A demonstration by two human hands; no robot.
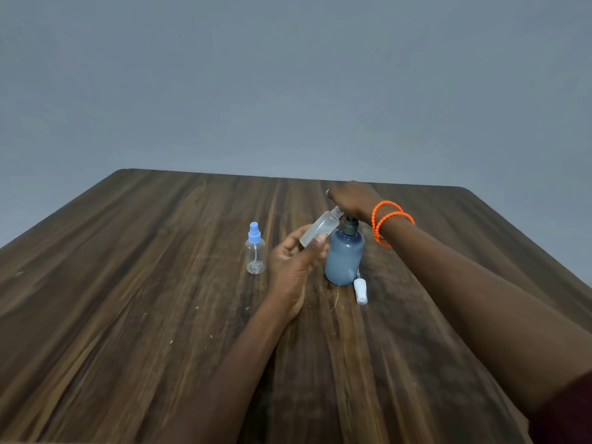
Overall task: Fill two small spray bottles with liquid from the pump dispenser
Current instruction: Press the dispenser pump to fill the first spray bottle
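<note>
A blue pump dispenser [344,259] stands on the wooden table [128,299]. My right hand [350,198] lies on top of its dark pump head and covers it. My left hand [293,267] holds a small clear spray bottle [320,231] with no cap, tilted so its open neck points up under the pump spout. Liquid fills part of this bottle. Its white spray cap [360,290] lies on the table just right of the dispenser's base. A second small clear bottle [255,251] with a blue spray cap stands upright to the left, apart from my hands.
Orange bead bracelets [386,222] circle my right wrist. The table's far edge runs just behind my right hand, with a grey wall beyond it. Small crumbs and a thin thread lie on the wood near the dispenser.
</note>
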